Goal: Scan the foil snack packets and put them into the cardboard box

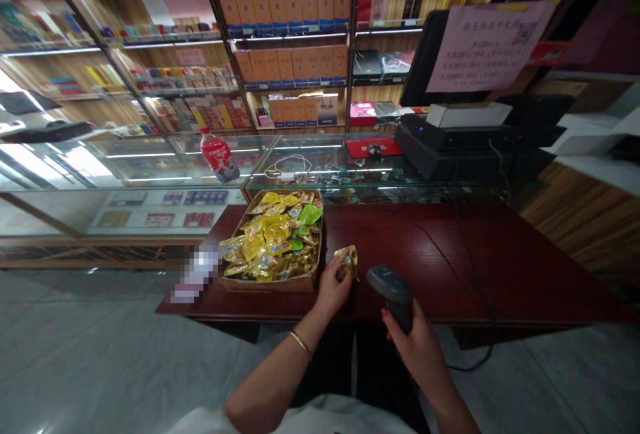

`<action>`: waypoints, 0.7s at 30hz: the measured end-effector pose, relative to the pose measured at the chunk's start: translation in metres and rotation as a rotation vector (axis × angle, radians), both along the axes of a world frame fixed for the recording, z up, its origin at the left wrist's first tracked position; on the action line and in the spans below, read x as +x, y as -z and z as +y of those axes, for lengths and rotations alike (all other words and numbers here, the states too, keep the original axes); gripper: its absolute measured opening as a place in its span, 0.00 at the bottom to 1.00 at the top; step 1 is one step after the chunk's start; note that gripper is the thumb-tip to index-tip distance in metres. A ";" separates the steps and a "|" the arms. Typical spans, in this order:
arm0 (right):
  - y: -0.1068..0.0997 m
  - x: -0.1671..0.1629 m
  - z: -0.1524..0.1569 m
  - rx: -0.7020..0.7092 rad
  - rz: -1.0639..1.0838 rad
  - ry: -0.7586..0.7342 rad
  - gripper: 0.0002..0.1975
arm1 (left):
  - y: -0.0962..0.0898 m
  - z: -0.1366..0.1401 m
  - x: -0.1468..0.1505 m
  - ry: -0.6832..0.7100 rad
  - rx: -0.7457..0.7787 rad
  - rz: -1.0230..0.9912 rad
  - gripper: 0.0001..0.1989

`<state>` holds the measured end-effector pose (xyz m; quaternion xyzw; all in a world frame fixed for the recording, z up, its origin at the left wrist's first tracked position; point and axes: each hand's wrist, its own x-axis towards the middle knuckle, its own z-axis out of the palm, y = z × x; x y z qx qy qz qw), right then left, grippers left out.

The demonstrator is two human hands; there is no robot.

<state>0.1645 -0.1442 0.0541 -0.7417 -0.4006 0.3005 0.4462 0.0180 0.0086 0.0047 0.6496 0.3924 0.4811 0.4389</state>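
Note:
My left hand (pixel 334 287), with a gold bangle on its wrist, is closed on a small gold foil snack packet (pixel 352 261) just right of the box. In my right hand (pixel 417 344) is a dark barcode scanner (pixel 395 287), gripped by its handle, its head tilted toward the packet. A shallow cardboard box (pixel 280 284) on the dark red desk (pixel 400 234) is heaped with yellow, gold and a few green packets (pixel 270 231). The scanner's trigger is hidden by my fingers.
Behind the desk stands a glass counter (pixel 320 187) bearing a red bottle (pixel 219 156), a white cable (pixel 289 171) and a mouse (pixel 375 150) on a red pad. At right is a monitor (pixel 425 54) with a paper sign. A black cord (pixel 470 241) crosses the desk.

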 end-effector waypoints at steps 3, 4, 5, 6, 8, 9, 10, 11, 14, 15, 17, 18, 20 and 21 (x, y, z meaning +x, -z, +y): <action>0.010 0.011 -0.013 -0.029 0.055 0.055 0.28 | 0.004 0.000 0.008 0.029 -0.062 -0.018 0.30; 0.013 0.014 -0.018 -0.026 0.067 0.067 0.28 | 0.006 0.001 0.015 0.034 -0.126 -0.037 0.31; 0.016 0.018 -0.022 -0.018 0.077 0.074 0.28 | 0.009 0.004 0.024 0.036 -0.207 -0.051 0.31; 0.019 0.021 -0.026 -0.005 0.084 0.083 0.28 | 0.012 0.008 0.036 0.034 -0.292 -0.056 0.30; 0.022 0.027 -0.031 0.019 0.096 0.102 0.29 | 0.018 0.020 0.067 0.032 -0.429 -0.027 0.26; 0.023 0.029 -0.033 0.026 0.102 0.112 0.30 | 0.020 0.028 0.086 0.039 -0.452 -0.016 0.24; 0.024 0.032 -0.034 0.031 0.108 0.119 0.30 | 0.021 0.036 0.107 0.045 -0.465 -0.008 0.22; 0.025 0.034 -0.035 0.032 0.112 0.126 0.31 | 0.022 0.044 0.129 0.050 -0.473 -0.002 0.22; 0.029 0.040 -0.037 0.010 0.113 0.142 0.31 | 0.016 0.066 0.195 0.101 -0.457 0.015 0.23; 0.030 0.040 -0.037 0.002 0.111 0.153 0.31 | 0.011 0.071 0.215 0.133 -0.442 0.024 0.26; 0.030 0.040 -0.037 -0.004 0.101 0.191 0.30 | 0.001 0.079 0.246 0.217 -0.397 0.041 0.29; 0.030 0.040 -0.037 -0.001 0.094 0.213 0.29 | -0.005 0.082 0.256 0.263 -0.369 0.051 0.30; 0.029 0.041 -0.037 0.011 0.080 0.246 0.27 | -0.015 0.087 0.264 0.355 -0.288 0.068 0.30; 0.029 0.042 -0.038 0.009 0.079 0.246 0.26 | -0.020 0.088 0.260 0.394 -0.237 0.073 0.30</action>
